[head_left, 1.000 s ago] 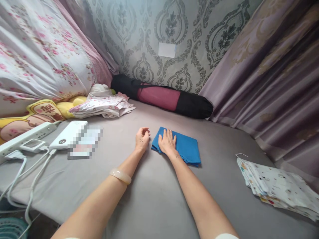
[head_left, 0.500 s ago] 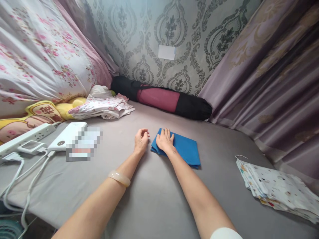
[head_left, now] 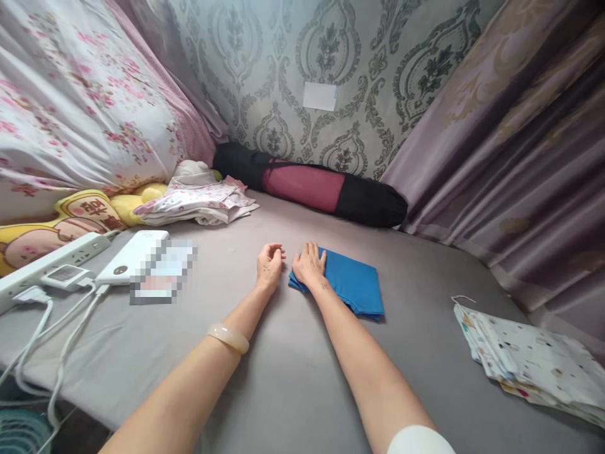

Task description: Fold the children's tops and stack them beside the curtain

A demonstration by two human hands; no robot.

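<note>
A folded blue cloth point(head_left: 354, 284) lies on the grey bed sheet point(head_left: 283, 366) in the middle of the view. My right hand point(head_left: 309, 266) lies flat on the cloth's left end, fingers stretched out and together. My left hand point(head_left: 269, 261) rests on the sheet just left of the cloth, fingers loosely curled, holding nothing I can see. A pale bangle point(head_left: 228, 337) sits on my left forearm.
A folded patterned cloth stack point(head_left: 534, 362) lies at the right. A black and maroon bag point(head_left: 312, 184) lies along the wall. Folded floral clothes point(head_left: 201, 203), a white power bank point(head_left: 132, 255), a power strip point(head_left: 47, 265) and cables are at the left. Curtains hang on the right.
My right hand has slid a little left across the blue cloth, toward its left edge. My left hand has stayed in place.
</note>
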